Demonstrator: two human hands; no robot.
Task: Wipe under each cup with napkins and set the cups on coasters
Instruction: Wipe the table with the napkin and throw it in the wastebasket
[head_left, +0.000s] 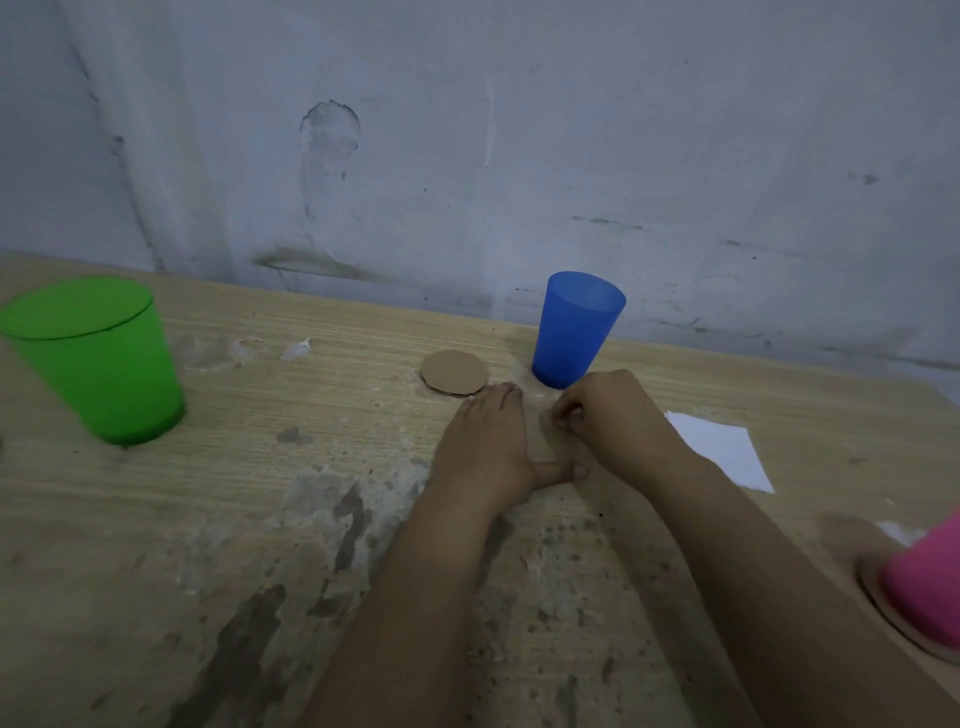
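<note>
A worn wooden table stands against a grey wall. Near the back edge, a blue cup stands directly on the wood, with a stack of round cardboard coasters just beside it. The left hand lies flat with straight fingers, fingertips near the coasters. The right hand is curled in front of the blue cup, seemingly pinching something small; what it is cannot be made out. A white napkin lies toward the right edge. A green cup stands near the left edge, off any coaster. A pink cup sits on a coaster at the right edge.

Risk: the right knuckles are close to the blue cup and could tip it. No writing or brands are visible.
</note>
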